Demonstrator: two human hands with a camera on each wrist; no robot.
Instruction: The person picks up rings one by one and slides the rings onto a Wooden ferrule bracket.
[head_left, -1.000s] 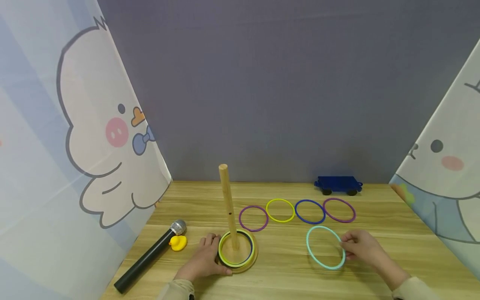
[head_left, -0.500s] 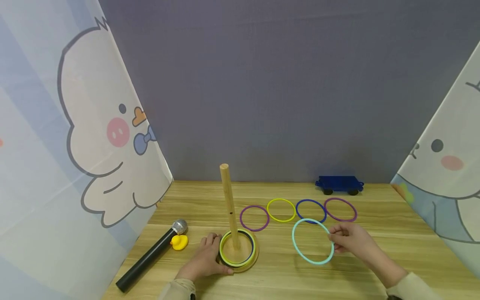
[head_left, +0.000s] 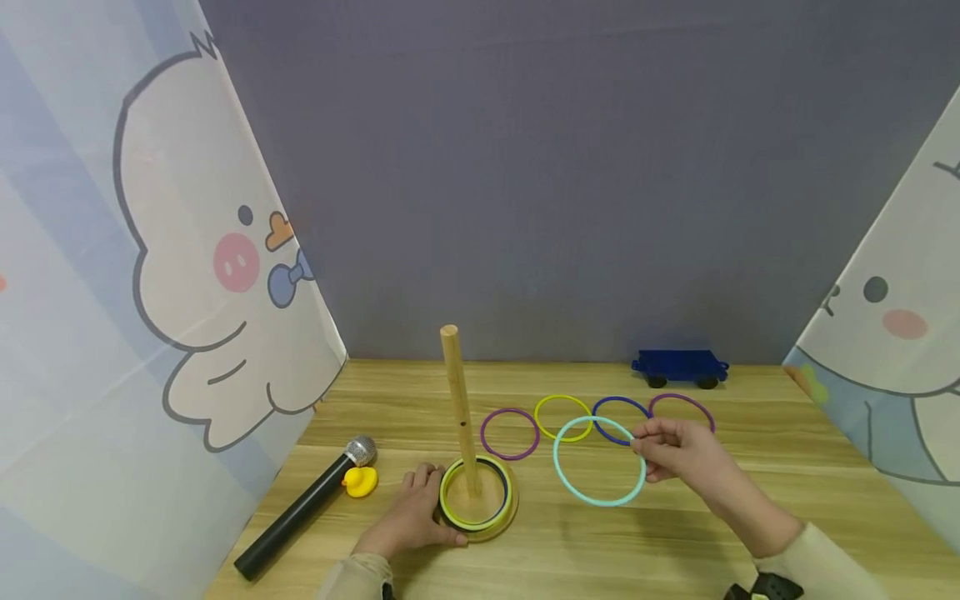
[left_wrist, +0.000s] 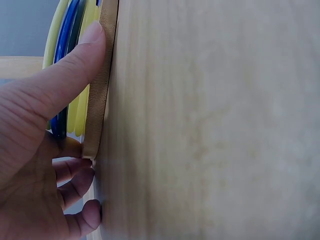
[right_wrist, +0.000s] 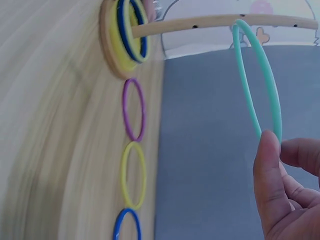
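Observation:
My right hand (head_left: 678,457) pinches a turquoise ring (head_left: 602,502) by its right side, thumb against fingers, and holds it raised and tilted above the table. In the right wrist view, the ring's far end overlaps the wooden post (right_wrist: 200,23). My left hand (head_left: 408,512) grips the left side of the ring-toss stand (head_left: 457,392), whose round wooden base carries a stack of yellow, blue and dark rings. In the left wrist view, the thumb (left_wrist: 75,65) lies across the yellow rings (left_wrist: 79,110) towards the base edge, and the other fingers curl underneath beside the base (left_wrist: 97,115).
Behind the stand lie a purple ring (head_left: 483,442), a yellow ring (head_left: 537,408), a blue ring (head_left: 619,399) and another purple ring (head_left: 701,406). A blue toy wagon (head_left: 678,365) stands at the back. Left are a microphone (head_left: 300,510) and a yellow rubber duck (head_left: 361,482).
My right hand has lifted the turquoise ring and carried it leftwards towards the stand. The left hand has stayed on the stand.

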